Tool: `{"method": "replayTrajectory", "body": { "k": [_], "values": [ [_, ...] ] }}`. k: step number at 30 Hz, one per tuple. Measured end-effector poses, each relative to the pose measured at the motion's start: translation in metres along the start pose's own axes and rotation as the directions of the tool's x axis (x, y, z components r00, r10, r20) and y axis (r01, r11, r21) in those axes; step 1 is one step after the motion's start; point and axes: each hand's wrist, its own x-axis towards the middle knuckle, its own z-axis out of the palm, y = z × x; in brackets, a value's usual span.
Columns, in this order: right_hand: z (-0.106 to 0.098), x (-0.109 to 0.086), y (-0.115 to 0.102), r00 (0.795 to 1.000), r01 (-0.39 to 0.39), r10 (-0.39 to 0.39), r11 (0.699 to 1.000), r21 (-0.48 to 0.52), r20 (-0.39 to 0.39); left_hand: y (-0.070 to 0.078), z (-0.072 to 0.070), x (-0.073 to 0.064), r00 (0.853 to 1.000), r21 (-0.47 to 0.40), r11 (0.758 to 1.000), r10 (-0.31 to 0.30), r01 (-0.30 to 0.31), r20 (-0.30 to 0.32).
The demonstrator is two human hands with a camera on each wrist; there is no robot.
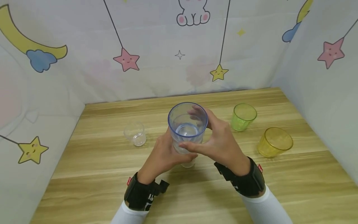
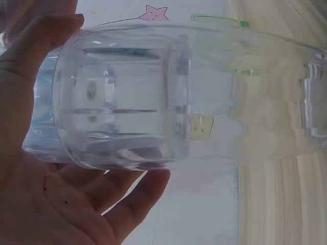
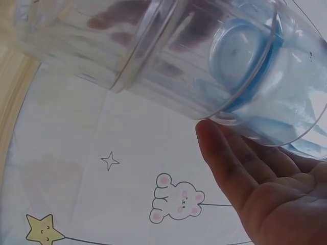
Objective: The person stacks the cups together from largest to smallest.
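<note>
The left hand (image 1: 160, 152) grips a clear round plastic cup (image 2: 127, 76), the right hand (image 1: 223, 143) a blue-rimmed transparent cup (image 1: 179, 123) nested in it. A translucent green cup (image 1: 242, 119) stands far right.

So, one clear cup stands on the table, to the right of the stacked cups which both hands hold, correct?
Wrong side: in the head view, that clear cup stands on the table to the left of the stacked cups.
</note>
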Motion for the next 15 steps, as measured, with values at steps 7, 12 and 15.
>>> {"method": "replayTrajectory", "body": {
  "k": [7,12,15],
  "values": [
    [-0.0041,0.0004,0.0027,0.998,-0.038,0.038,0.999,-0.007,0.048,0.0002,-0.0011,-0.0006,1.000,0.018,1.000,-0.019,0.019,0.009],
    [-0.0063,0.0002,0.0043,0.994,-0.064,0.067,0.997,-0.040,0.082,0.0010,-0.0021,-0.0001,1.000,0.015,1.000,-0.013,0.012,0.019],
    [-0.0080,0.0001,0.0058,0.990,-0.079,0.084,0.996,-0.052,0.115,0.0008,-0.0023,-0.0002,1.000,0.007,1.000,-0.010,0.010,0.024]
  ]
}}
